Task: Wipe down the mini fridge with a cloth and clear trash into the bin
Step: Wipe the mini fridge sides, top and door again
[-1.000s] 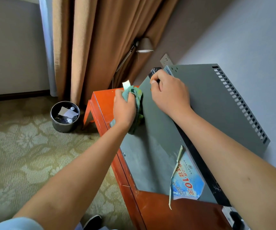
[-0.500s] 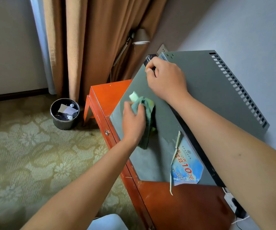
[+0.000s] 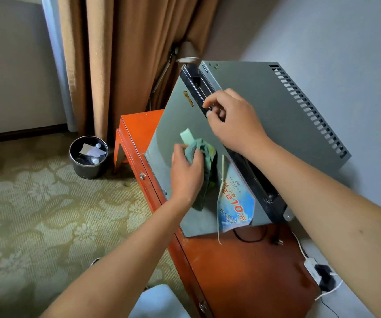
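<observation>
The grey mini fridge [image 3: 265,106] stands on an orange-red cabinet [image 3: 242,267], its door facing left. My left hand [image 3: 186,174] grips a bunched green cloth [image 3: 204,157] and presses it against the middle of the door. My right hand [image 3: 233,120] has its fingers curled on the black strip along the door's top edge. A partly peeled blue sticker [image 3: 234,203] with red print hangs on the lower door, just right of the cloth. The round black bin [image 3: 88,158] sits on the carpet at left, holding paper and small bottles.
Brown curtains [image 3: 125,65] hang behind the bin and cabinet. A lamp [image 3: 187,53] stands behind the fridge's far corner. A black cable and a white power adapter [image 3: 315,269] lie on the cabinet and floor at lower right. Patterned carpet covers the floor to the left.
My left hand has slid the cloth down the door from its top corner to the middle. My right hand has shifted along the black top edge away from the far corner.
</observation>
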`<action>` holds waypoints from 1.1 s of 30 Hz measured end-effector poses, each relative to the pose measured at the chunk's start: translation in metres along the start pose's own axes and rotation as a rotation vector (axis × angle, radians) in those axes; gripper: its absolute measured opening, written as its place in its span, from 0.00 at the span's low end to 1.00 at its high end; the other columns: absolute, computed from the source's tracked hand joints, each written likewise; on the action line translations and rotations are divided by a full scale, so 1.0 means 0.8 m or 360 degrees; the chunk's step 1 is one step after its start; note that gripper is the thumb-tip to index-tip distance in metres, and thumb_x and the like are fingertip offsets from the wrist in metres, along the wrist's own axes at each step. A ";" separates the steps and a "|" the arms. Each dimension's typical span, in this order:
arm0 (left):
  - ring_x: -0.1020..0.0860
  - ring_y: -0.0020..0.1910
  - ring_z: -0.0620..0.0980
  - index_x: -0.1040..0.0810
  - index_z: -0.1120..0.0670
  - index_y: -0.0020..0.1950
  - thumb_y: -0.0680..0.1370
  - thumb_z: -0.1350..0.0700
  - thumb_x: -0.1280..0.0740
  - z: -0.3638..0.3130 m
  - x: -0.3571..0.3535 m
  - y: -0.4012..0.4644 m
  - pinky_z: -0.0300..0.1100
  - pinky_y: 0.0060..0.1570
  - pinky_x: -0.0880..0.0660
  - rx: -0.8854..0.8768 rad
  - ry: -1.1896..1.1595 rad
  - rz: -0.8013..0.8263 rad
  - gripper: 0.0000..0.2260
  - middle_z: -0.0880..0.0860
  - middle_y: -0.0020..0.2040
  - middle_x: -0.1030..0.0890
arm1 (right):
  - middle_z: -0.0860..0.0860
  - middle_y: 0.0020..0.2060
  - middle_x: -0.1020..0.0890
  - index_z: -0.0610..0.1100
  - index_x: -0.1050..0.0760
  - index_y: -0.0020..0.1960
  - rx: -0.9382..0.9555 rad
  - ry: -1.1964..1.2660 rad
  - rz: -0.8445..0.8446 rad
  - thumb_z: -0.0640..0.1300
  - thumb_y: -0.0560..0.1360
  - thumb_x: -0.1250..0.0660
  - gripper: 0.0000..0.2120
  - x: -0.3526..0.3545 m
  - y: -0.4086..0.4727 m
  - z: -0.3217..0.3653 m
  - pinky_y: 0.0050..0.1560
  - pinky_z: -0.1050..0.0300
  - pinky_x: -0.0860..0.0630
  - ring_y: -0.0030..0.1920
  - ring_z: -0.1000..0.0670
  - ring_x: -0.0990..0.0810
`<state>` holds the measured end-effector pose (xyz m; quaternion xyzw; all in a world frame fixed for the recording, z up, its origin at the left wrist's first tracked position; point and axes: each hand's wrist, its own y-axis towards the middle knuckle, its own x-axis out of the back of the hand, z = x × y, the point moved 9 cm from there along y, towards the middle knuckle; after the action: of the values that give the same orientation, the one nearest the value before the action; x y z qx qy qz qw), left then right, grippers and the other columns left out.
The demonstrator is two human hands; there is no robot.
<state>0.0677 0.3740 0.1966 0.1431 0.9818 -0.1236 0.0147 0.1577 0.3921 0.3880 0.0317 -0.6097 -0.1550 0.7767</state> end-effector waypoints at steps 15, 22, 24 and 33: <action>0.22 0.44 0.41 0.32 0.40 0.49 0.77 0.41 0.38 0.109 -0.029 -0.123 0.49 0.40 0.22 -0.0011 0.0069 -0.0070 0.06 0.43 0.49 0.23 | 0.60 0.35 0.29 0.52 0.23 0.49 -0.0063 -0.0015 -0.0212 0.45 0.74 0.39 0.08 0.006 -0.057 -0.028 0.40 0.57 0.31 0.40 0.57 0.28; 0.22 0.46 0.47 0.31 0.42 0.48 0.76 0.49 0.35 0.008 -0.008 -0.044 0.50 0.42 0.22 -0.0372 -0.0052 -0.0218 0.05 0.46 0.49 0.24 | 0.57 0.44 0.23 0.53 0.23 0.50 -0.0032 -0.0016 -0.0169 0.45 0.76 0.39 0.08 0.007 -0.057 -0.026 0.42 0.58 0.28 0.44 0.54 0.24; 0.22 0.45 0.46 0.31 0.43 0.48 0.75 0.49 0.35 0.016 -0.010 -0.045 0.46 0.41 0.23 -0.0392 -0.0050 -0.0237 0.06 0.47 0.48 0.24 | 0.58 0.42 0.24 0.53 0.23 0.50 -0.0031 -0.0013 -0.0176 0.44 0.75 0.39 0.08 0.007 -0.057 -0.027 0.39 0.60 0.31 0.43 0.54 0.25; 0.21 0.44 0.43 0.29 0.42 0.50 0.76 0.42 0.37 0.137 -0.036 -0.147 0.54 0.40 0.20 -0.0171 0.0169 -0.0076 0.07 0.42 0.48 0.24 | 0.58 0.40 0.25 0.54 0.24 0.49 -0.0046 -0.0005 -0.0170 0.44 0.75 0.40 0.09 0.008 -0.059 -0.026 0.35 0.65 0.35 0.41 0.57 0.26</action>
<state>0.0614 0.2298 0.1199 0.1249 0.9896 -0.0632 -0.0327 0.1695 0.3427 0.3776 0.0528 -0.6060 -0.2050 0.7667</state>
